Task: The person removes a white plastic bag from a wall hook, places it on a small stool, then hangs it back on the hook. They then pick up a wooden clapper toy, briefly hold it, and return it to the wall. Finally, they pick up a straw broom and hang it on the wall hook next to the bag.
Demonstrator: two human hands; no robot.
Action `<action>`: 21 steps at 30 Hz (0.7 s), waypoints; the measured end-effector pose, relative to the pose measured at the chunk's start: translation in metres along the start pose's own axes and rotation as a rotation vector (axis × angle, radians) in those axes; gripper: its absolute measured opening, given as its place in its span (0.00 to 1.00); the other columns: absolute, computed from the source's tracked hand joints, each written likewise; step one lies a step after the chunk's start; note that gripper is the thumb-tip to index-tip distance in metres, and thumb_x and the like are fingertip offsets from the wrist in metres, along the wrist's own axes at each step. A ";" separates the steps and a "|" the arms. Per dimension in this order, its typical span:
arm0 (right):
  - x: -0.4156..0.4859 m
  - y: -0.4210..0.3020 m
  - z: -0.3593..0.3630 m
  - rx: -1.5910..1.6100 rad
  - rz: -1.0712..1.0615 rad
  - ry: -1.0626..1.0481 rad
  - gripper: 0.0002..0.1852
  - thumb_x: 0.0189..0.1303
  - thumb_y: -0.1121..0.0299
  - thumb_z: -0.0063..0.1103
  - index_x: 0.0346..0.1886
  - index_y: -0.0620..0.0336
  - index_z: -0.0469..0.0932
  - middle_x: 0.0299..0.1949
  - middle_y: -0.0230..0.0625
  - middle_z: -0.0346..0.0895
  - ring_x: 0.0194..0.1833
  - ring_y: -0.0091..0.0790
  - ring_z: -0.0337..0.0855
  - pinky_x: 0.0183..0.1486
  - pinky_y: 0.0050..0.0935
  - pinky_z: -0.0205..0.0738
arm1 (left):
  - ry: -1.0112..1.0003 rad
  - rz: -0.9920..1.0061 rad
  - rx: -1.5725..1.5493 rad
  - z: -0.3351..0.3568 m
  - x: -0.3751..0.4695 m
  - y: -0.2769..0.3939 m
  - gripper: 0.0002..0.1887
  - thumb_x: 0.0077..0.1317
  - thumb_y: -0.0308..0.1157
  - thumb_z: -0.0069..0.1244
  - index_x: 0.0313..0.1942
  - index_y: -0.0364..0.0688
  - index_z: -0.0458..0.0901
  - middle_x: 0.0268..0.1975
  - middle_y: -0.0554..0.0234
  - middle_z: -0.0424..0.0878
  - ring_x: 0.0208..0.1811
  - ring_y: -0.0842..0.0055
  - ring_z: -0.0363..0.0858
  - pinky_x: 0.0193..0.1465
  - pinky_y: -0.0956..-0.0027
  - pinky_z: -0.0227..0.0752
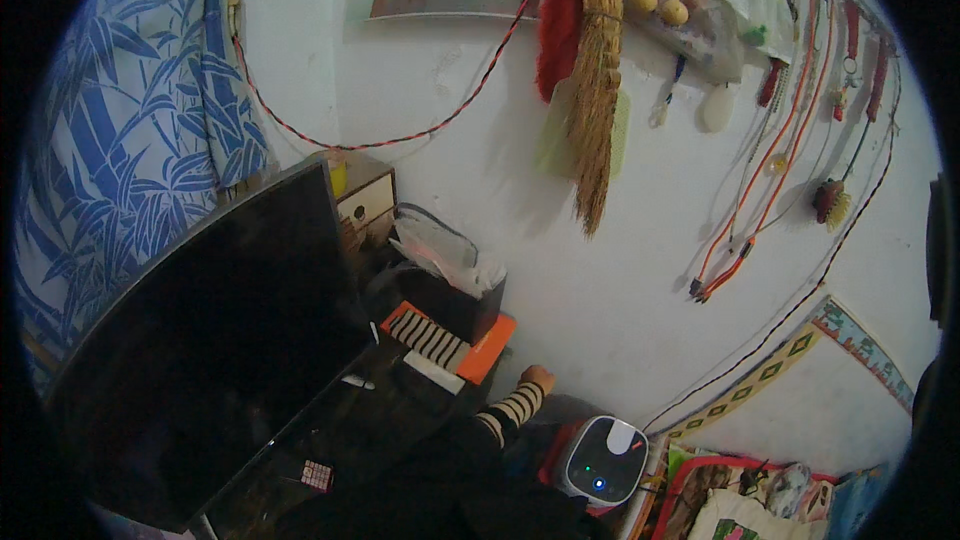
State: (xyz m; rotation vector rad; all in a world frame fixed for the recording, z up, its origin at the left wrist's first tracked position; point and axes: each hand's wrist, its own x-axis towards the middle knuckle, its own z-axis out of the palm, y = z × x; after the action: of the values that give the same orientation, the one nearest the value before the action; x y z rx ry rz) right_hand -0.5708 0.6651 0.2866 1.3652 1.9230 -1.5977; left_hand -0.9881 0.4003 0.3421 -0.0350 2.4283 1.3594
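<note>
My right hand [538, 379] is raised near the white wall at the end of a black-and-cream striped sleeve [514, 411]. Its fingers look curled, but I cannot tell whether anything is inside them. Closest to it on the desk lies a flat orange box or folder [489, 349]. A striped item [429, 337] rests on that, beside a black box [450, 300] stuffed with plastic bags [435, 244]. Below the hand stands a white appliance [606, 461] with a dark top and lit indicators. My left hand is out of view.
A large dark monitor [225, 345] fills the left. On the dark desk lie a small pinkish gridded object [316, 475] and a white object [358, 382]. A straw broom [596, 90] and orange cords [776, 135] hang on the wall. A bed [675, 495] borders the lower right.
</note>
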 end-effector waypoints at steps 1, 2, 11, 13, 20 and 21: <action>-0.001 0.004 -0.002 -0.025 -0.019 0.011 0.23 0.52 0.51 0.51 0.49 0.49 0.64 0.44 0.45 0.66 0.41 0.49 0.69 0.36 0.52 0.66 | -0.030 0.004 0.043 0.003 0.000 -0.010 0.14 0.57 0.34 0.42 0.17 0.37 0.75 0.18 0.52 0.74 0.22 0.62 0.73 0.28 0.58 0.69; -0.002 0.010 -0.002 -0.012 0.004 0.012 0.23 0.52 0.51 0.51 0.49 0.49 0.64 0.44 0.45 0.66 0.41 0.50 0.69 0.36 0.53 0.67 | -0.042 0.098 0.174 0.007 0.001 -0.020 0.14 0.57 0.34 0.42 0.17 0.37 0.75 0.17 0.53 0.74 0.22 0.63 0.73 0.26 0.58 0.69; -0.036 0.122 -0.021 -0.337 -0.021 0.084 0.26 0.51 0.50 0.53 0.52 0.48 0.64 0.47 0.46 0.66 0.43 0.51 0.70 0.37 0.55 0.67 | -0.202 -0.004 0.693 0.053 -0.001 -0.125 0.12 0.57 0.36 0.46 0.30 0.35 0.78 0.35 0.47 0.78 0.33 0.61 0.76 0.34 0.61 0.71; -0.062 0.152 -0.030 -0.556 -0.141 0.067 0.27 0.50 0.49 0.53 0.52 0.48 0.64 0.47 0.46 0.66 0.44 0.52 0.70 0.37 0.55 0.67 | -0.349 0.315 1.208 0.054 0.005 -0.157 0.11 0.59 0.30 0.41 0.32 0.40 0.82 0.34 0.55 0.80 0.37 0.63 0.78 0.35 0.56 0.72; -0.112 0.165 -0.021 -0.021 0.245 0.125 0.23 0.56 0.58 0.53 0.53 0.50 0.60 0.44 0.48 0.68 0.38 0.48 0.75 0.30 0.49 0.71 | -0.254 -0.428 0.593 0.080 -0.010 -0.226 0.15 0.63 0.38 0.38 0.35 0.40 0.80 0.42 0.55 0.77 0.44 0.61 0.75 0.45 0.59 0.69; -0.115 0.162 -0.018 0.244 0.374 0.129 0.22 0.57 0.61 0.52 0.53 0.50 0.59 0.43 0.49 0.68 0.36 0.46 0.76 0.28 0.47 0.72 | -0.199 -0.405 0.543 0.088 -0.015 -0.237 0.15 0.63 0.40 0.38 0.36 0.40 0.79 0.44 0.54 0.76 0.45 0.62 0.74 0.46 0.59 0.68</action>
State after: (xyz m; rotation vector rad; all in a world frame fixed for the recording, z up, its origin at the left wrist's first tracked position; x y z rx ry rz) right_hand -0.3777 0.6166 0.2782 1.8388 1.4532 -1.6230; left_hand -0.9025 0.3434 0.1106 -0.2271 2.3673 0.4891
